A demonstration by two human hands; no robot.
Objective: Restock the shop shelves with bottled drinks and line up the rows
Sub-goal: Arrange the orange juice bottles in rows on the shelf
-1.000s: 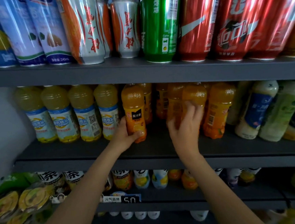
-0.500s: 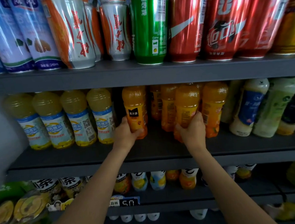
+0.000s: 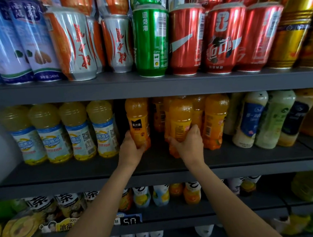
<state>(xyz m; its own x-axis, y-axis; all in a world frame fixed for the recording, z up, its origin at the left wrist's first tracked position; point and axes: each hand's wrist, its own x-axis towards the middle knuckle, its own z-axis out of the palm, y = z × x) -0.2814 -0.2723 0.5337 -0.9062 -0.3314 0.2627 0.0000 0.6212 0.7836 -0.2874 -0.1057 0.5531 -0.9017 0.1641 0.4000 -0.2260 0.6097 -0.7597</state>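
**Aligning two orange juice bottles on the middle shelf**

Centre of frame: the left hand (image 3: pixel 134 150) is wrapped round the lower body of an orange juice bottle with a black label (image 3: pixel 138 124), thumb and fingers curled about its base. The right hand (image 3: pixel 189 143) likewise grips the lower half of a second orange juice bottle (image 3: pixel 180 123), fingers folded over its yellow label. Both bottles stand on the dark middle shelf (image 3: pixel 156 163), the left one upright, the right one leaning slightly toward the viewer, its foot hidden behind the hand.

Each bottle rises directly above and just beyond the hand that holds it. A dark gap separates the two. Further orange bottles (image 3: pixel 215 120) stand touching or just beside the right-hand bottle, to its right and behind. To the left of centre, a row of yellow drink bottles with blue-and-white labels (image 3: pixel 73 133) stands just beside the black-labelled bottle.

The step in hand appears to be drawing both bottles into a level front row. Done well, this calls for low grips, as shown, so the bottles slide without tipping; the leaning bottle should be set upright before release. The labels are best turned outward and the gap closed, with care not to nudge the neighbours behind. Cans (image 3: pixel 150 41) fill the upper shelf.
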